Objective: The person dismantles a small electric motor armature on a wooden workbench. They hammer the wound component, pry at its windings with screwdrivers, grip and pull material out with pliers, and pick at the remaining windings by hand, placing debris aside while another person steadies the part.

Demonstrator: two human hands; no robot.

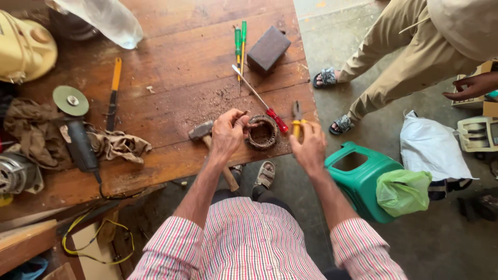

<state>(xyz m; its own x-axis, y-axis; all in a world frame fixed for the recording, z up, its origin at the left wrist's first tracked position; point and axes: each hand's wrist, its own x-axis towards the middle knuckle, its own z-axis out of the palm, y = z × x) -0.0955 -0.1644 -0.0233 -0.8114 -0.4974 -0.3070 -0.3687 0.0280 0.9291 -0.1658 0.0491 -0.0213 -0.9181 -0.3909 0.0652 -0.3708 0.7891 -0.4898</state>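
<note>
The wooden bench [171,67] is rough, brown and covered with dust near its front edge. There lies a round rusty motor ring [263,133], dark with copper-coloured windings inside. The left hand [227,136] is at 9 o'clock of the ring, fingers curled, pinching a thin piece just beside its rim. The right hand [309,148] is at 3 o'clock, closed around yellow-handled pliers [296,118]. A hammer [203,132] lies under the left hand.
</note>
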